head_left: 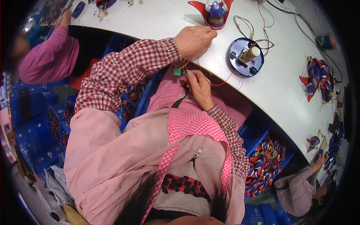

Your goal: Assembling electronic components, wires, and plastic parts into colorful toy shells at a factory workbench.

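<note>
A small, flat, green circuit board (177,71) hangs just past the near edge of the white table (277,92), with thin, flexible wires (183,66) trailing from its area. The wires are pinched between the thumb and fingers of the right hand (200,89), held narrow over pink checked cloth (165,92). The left hand (195,40) is curled at the table's edge, its fingers drawn together; whether anything is gripped there cannot be told. To the right, a round, shallow, blue plastic housing (234,56) is laid on the smooth tabletop, a stubby cylindrical part (250,54) raised at its middle; a slack red wire (227,80) is looped between it and the right hand. Farther off, a glossy red-and-purple figure (215,15) with pale curved horns is stood upright. At the far right, similar plastic pieces (318,80) are heaped together.
</note>
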Action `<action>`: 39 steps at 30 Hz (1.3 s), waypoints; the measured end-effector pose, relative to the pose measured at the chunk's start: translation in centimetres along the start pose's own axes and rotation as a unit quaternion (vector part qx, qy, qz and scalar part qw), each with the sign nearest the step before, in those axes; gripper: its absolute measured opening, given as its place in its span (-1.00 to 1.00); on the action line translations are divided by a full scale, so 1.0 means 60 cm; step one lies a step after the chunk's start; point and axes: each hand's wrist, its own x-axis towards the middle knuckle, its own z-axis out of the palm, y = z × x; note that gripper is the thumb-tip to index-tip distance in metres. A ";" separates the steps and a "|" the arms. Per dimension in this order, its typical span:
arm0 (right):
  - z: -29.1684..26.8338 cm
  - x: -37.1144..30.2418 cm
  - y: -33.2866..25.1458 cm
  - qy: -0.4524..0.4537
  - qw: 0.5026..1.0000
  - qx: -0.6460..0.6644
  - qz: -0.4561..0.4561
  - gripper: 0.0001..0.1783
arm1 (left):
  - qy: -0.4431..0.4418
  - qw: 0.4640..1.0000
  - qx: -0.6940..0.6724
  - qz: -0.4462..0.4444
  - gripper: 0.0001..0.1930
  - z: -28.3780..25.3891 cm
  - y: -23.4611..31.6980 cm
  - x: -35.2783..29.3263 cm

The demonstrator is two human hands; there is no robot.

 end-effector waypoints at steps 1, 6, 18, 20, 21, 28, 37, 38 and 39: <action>0.000 -0.001 -0.004 -0.003 1.000 0.019 0.016 -0.76 | -0.002 1.000 -0.018 -0.013 -0.70 -0.010 0.003 -0.003; -0.001 -0.002 -0.010 -0.006 0.993 0.089 0.073 -0.76 | 0.107 0.988 -0.098 -0.050 -0.62 -0.066 0.008 -0.071; -0.011 -0.007 -0.016 -0.016 0.983 0.140 0.118 -0.76 | 0.067 0.505 -0.747 -0.428 -0.66 0.016 0.081 -0.247; -0.010 -0.009 -0.020 -0.011 0.982 0.146 0.118 -0.76 | 0.038 0.453 -0.794 -0.403 -0.70 0.021 0.081 -0.248; -0.008 -0.011 -0.021 -0.016 0.983 0.142 0.116 -0.76 | 0.023 0.427 -0.817 -0.387 -0.72 0.022 0.080 -0.248; -0.033 -0.012 -0.085 -0.029 0.989 0.042 0.138 -0.80 | 0.025 0.408 -0.833 -0.372 -0.88 0.008 0.074 -0.251; -0.070 0.055 -0.147 0.039 0.911 -0.361 -0.194 -0.87 | 0.099 0.442 -0.867 -0.209 -0.90 -0.034 0.053 -0.187; -0.074 0.063 -0.144 0.057 0.897 -0.385 -0.208 -0.88 | 0.102 0.441 -0.867 -0.207 -0.90 -0.041 0.053 -0.179; -0.076 0.073 -0.144 0.073 0.883 -0.408 -0.222 -0.88 | 0.097 0.441 -0.864 -0.224 -0.88 -0.049 0.053 -0.170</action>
